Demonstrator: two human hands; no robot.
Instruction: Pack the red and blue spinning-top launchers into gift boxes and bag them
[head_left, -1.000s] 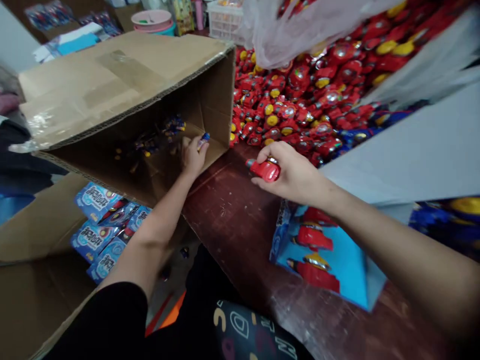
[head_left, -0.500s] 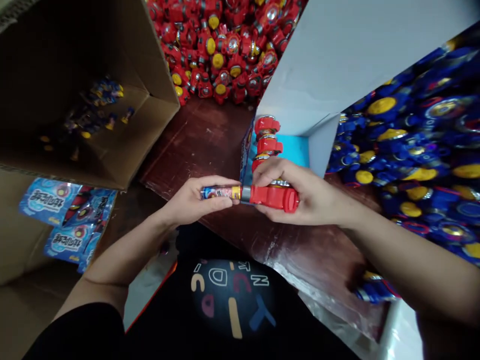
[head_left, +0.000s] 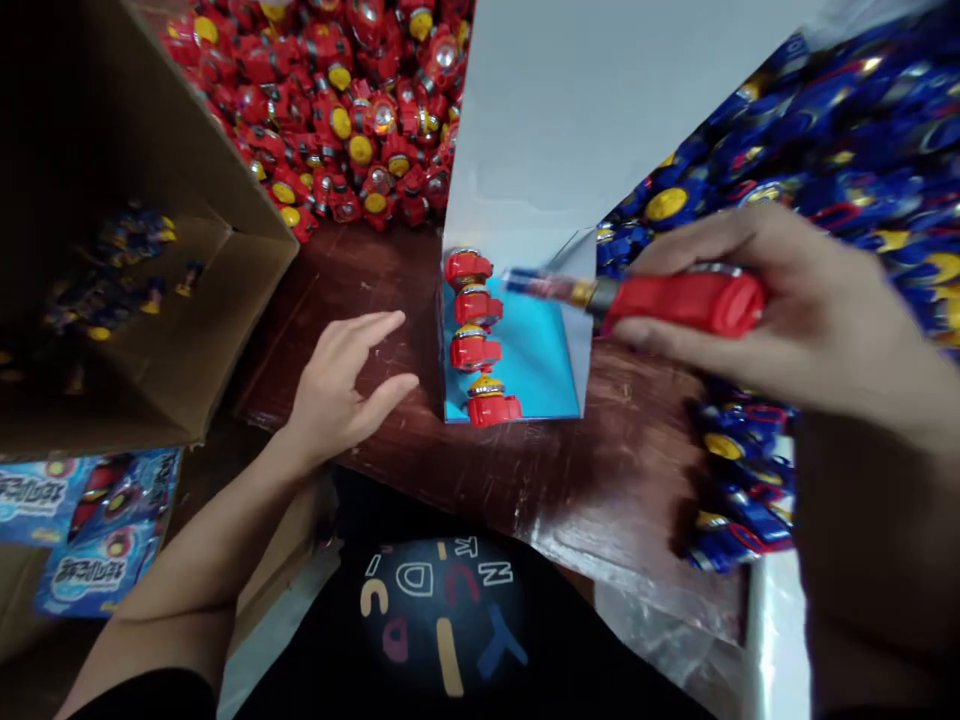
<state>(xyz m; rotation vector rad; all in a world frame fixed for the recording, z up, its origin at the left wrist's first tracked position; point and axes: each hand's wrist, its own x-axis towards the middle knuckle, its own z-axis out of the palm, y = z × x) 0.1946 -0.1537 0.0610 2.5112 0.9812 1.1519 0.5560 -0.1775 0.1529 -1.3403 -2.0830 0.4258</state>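
- The open box (head_left: 517, 345) lies on the table (head_left: 600, 480), between the two hands.
- A row of toys (head_left: 474, 335) sits along the open box's left side.
- The carton (head_left: 225, 300) stands to the left; a heap of toys (head_left: 337, 110) lies behind.
- The right hand (head_left: 810, 310) holds a toy launcher (head_left: 675, 298) above the open box's right edge.
- The left hand (head_left: 341, 385) hovers left of the open box.

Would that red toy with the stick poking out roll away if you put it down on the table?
Probably a little. The red toy in the right hand looks round like a tube, so it may roll on the smooth table. It seems stiff plastic, and light, since the fingers hold it easily.
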